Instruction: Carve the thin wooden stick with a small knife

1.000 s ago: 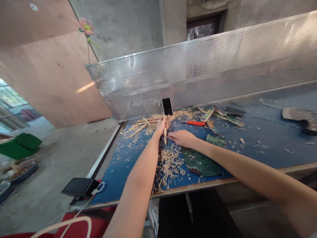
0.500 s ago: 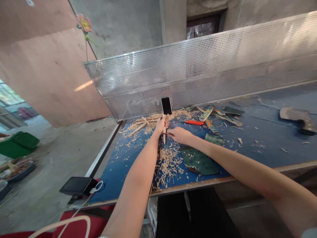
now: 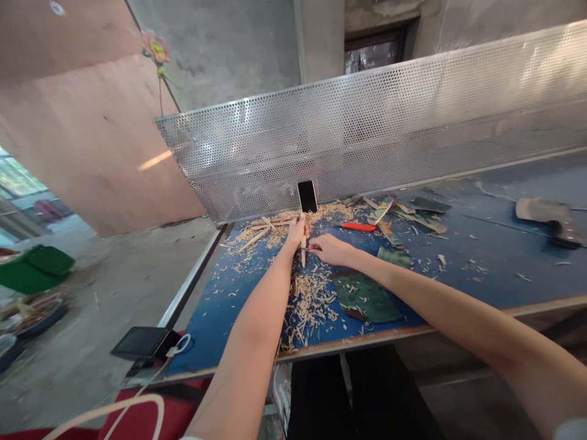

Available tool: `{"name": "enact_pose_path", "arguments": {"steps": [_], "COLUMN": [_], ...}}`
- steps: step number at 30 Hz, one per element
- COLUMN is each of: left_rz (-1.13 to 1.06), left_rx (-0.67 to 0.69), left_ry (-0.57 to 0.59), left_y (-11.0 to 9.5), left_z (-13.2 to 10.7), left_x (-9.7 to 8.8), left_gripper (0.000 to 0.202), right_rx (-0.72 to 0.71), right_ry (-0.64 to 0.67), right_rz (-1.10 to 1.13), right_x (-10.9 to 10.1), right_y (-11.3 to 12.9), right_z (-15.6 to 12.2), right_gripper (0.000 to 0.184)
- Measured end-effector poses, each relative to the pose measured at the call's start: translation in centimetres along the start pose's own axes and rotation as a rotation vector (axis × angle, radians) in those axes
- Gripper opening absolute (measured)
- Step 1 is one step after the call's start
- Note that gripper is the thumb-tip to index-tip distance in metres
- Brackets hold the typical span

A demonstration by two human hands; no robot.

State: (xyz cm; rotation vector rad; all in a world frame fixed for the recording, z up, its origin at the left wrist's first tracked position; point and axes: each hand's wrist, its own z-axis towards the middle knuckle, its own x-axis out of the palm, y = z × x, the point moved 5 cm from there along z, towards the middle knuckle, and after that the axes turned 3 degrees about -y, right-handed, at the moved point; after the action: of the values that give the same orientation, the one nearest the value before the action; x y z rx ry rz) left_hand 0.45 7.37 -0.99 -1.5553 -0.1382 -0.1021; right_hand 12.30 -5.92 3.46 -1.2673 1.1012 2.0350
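Observation:
My left hand (image 3: 297,231) is closed round the top of a pale wooden stick (image 3: 303,254) that points down toward the blue table (image 3: 220,305). Just right of it, my right hand (image 3: 329,249) is closed on a small knife (image 3: 311,249), its blade against the stick. A heap of wood shavings (image 3: 312,299) lies under both hands. A phone (image 3: 307,196) leans upright against the perforated metal screen (image 3: 367,128) just behind my left hand.
An orange-handled tool (image 3: 359,227), coloured scraps (image 3: 389,214) and a green mat (image 3: 367,297) lie to the right. A dark tool (image 3: 545,214) rests at the far right. A tablet (image 3: 142,343) with a white cable sits off the table's left corner, and a green bin (image 3: 34,266) stands on the floor.
Both hands have stayed at the stick with only slight shifts. The view has drifted a little to the left.

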Motion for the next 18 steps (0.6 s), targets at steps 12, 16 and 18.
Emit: {"name": "enact_pose_path", "arguments": {"steps": [12,16,18], "left_rz": [-0.042,-0.038,-0.052], "left_rx": [-0.029,-0.018,-0.041], "left_ry": [-0.033,-0.026,-0.018], "left_y": [0.3,0.4,0.5], "left_z": [0.5,0.6,0.6], "left_x": [-0.2,-0.2,-0.2], "left_gripper": [0.033,0.033,0.034], "right_rx": [-0.060,-0.040,-0.018], "right_ry": [0.156,0.095,0.064], "right_rz": [-0.103,-0.135,-0.145], "right_x": [0.4,-0.3,-0.3], "right_y": [1.8,1.3,0.9], "right_z": [-2.9,-2.3,-1.9], "right_gripper": [0.019,0.027,0.029]}}
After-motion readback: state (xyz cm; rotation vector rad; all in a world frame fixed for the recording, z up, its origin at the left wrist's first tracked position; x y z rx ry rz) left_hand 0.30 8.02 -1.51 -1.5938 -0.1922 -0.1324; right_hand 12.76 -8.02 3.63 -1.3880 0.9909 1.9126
